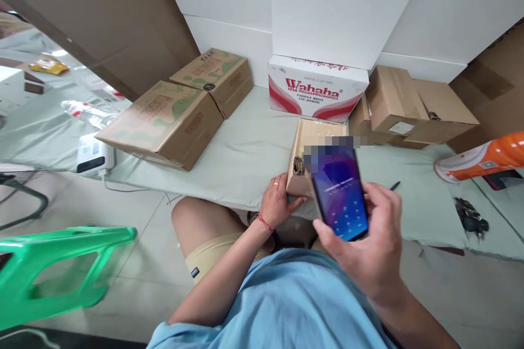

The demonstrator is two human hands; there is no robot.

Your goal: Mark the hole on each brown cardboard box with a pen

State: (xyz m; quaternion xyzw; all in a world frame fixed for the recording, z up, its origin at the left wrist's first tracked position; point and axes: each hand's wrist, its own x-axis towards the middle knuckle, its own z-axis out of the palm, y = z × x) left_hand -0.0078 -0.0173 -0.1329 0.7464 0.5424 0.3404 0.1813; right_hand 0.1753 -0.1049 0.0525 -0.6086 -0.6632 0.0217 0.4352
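Two bare hands reach toward the table edge, apart from each other. The right hand (pixel 380 240) grips a dark rectangular smartphone (pixel 341 193) with a lit blue screen, raised partly over a small brown cardboard box (pixel 292 177). The left hand (pixel 280 202) rests against that box's near end, its fingers loosely bent. Behind the box stands a red-and-white Wahaha carton (pixel 317 87).
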